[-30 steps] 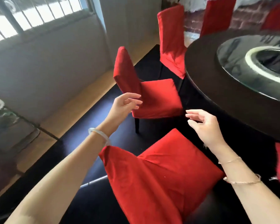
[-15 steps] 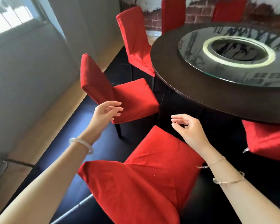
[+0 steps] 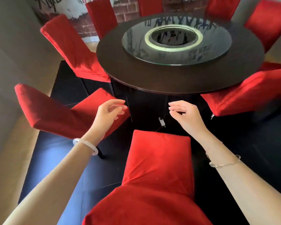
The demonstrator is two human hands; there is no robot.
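A chair in a red cover (image 3: pixel 159 161) stands right below me, its seat pointing at the round dark table (image 3: pixel 182 78). My left hand (image 3: pixel 109 112) hovers above the left of that seat, fingers relaxed and holding nothing. My right hand (image 3: pixel 184 113) hangs level with it on the right, fingers loosely extended and empty. Both hands are in the air between the chair and the table's edge, touching nothing.
A glass turntable (image 3: pixel 177 51) with a pale ring lies on the table. More red-covered chairs ring it: one tilted at the left (image 3: pixel 55 114), one behind it (image 3: pixel 75 49), one at the right (image 3: pixel 250 93). A small white tag (image 3: pixel 161 121) hangs under the table. Dark floor, pale wall left.
The view has swung right and up, so the table now sits centred ahead. Both hands stayed raised and empty and moved a little closer to the table edge.
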